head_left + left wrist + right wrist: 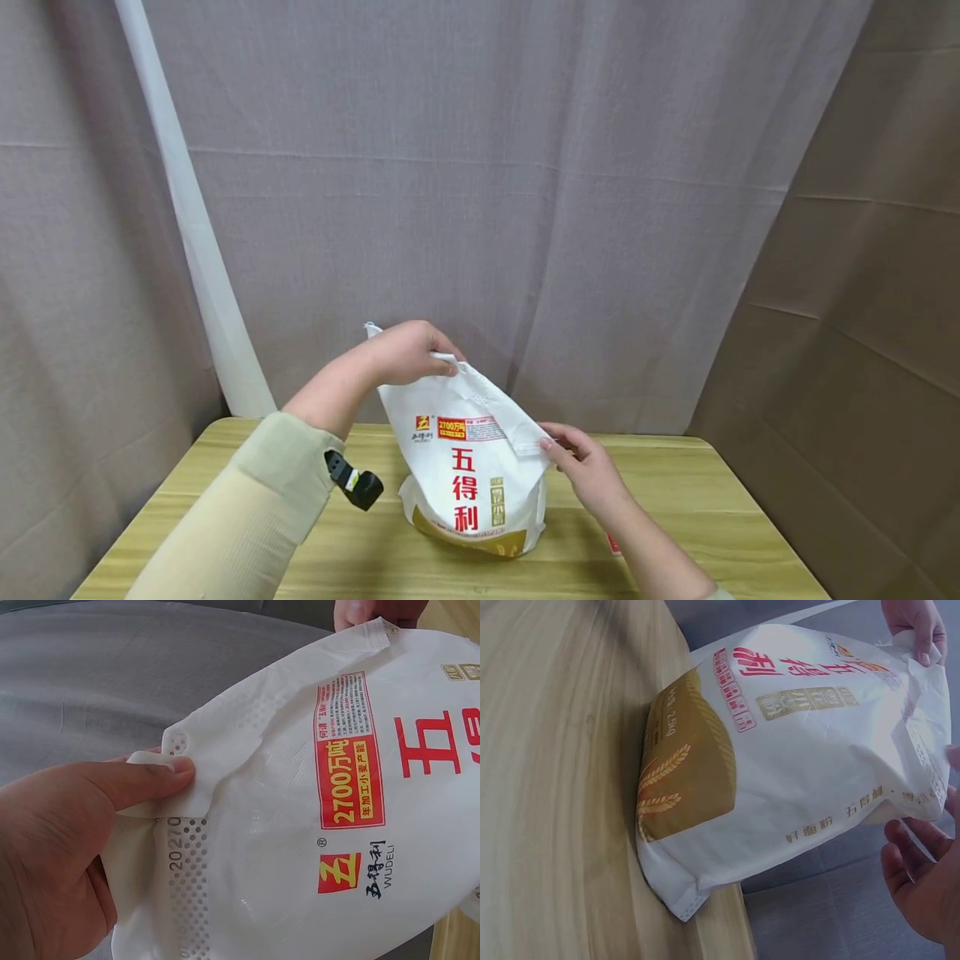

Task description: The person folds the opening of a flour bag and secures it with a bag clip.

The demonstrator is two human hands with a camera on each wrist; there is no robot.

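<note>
- Your left hand (405,352) pinches the top left corner of the white flour bag (472,467), thumb (142,780) pressed onto the folded, perforated edge, and lifts that corner above the rest of the bag
- Your right hand (588,467) holds the bag's top right corner, fingertips (551,446) closed on the stitched edge; the right wrist view shows the palm and curled fingers just beside that corner
- The flour bag stands upright near the middle of the wooden table (675,517), its gold base with wheat ears (664,780) resting on the tabletop, red characters facing you
- A black wrist camera (356,483) sits under your left sleeve (255,508)
- Grey curtains (480,208) hang at the far side of the table, with a white pole (191,217) at far left
</note>
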